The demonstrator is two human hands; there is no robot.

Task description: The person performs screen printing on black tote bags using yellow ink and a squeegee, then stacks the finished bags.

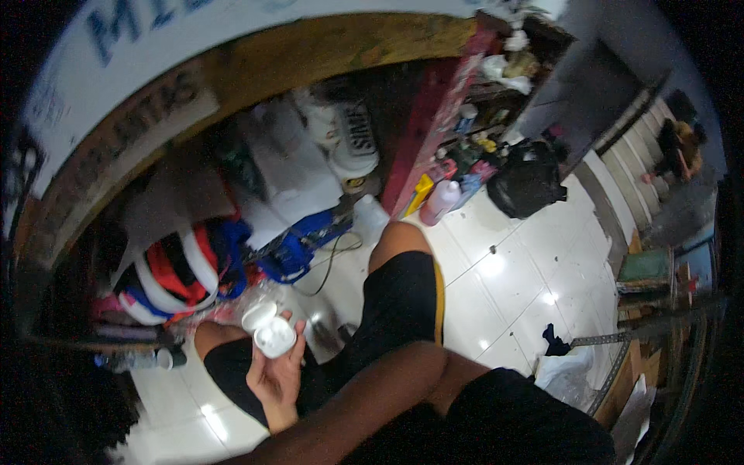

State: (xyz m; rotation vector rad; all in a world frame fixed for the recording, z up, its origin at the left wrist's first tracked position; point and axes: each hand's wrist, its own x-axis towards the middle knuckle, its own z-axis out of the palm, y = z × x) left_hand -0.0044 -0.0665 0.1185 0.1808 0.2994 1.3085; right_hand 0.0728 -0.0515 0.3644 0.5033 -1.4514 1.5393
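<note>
Your left hand [277,377] holds the open case [269,329] above your left knee [209,335] | your right arm [364,403] crosses before it at the lower edge | the folded cloth [182,275] lies on the floor [511,279] left of the case | the bottle [439,201] stands behind your right knee [397,236] | the bag [527,180] sits right of the bottle.

It looked like a small shop or storeroom with a white tiled floor [511,287]. A red shelf unit [434,124] stood crowded with bottles and packets — a pink-capped white bottle [440,201] and a yellow container [419,194] at its foot. A painted signboard [116,101] leaned along the wall, above piled bags and striped cloth [174,279] — with a black sack [527,180] nearby.
</note>
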